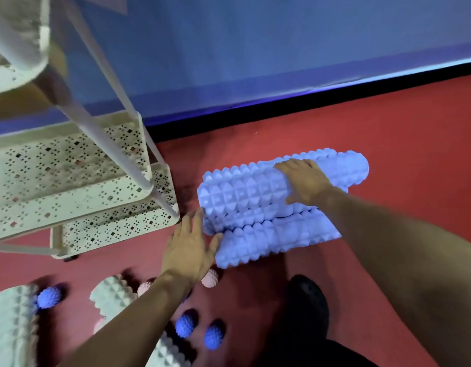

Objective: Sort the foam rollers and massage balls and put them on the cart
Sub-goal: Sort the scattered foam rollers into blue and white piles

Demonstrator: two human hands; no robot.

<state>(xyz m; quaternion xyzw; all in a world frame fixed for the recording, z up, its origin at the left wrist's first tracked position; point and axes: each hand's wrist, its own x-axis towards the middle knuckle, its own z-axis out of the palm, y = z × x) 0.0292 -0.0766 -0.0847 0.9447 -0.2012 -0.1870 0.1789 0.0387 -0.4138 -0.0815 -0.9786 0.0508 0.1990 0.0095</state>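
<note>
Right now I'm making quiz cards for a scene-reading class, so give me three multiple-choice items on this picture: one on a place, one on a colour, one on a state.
1. Where do the blue rollers lie?
A. on the cart's top shelf
B. on the red floor, right of the cart
C. on a chair

2. What colour is the ball by the left wrist?
A. pink
B. green
C. black

3. How does the right hand meet the rollers?
A. it hangs well clear of them
B. it lies on the top roller
C. it holds a ball instead

Answers:
1 B: the stack sits on the floor beside the cart.
2 A: it is pale pink.
3 B: palm and fingers rest on the top roller, while the left hand presses flat against the stack's end.
</note>
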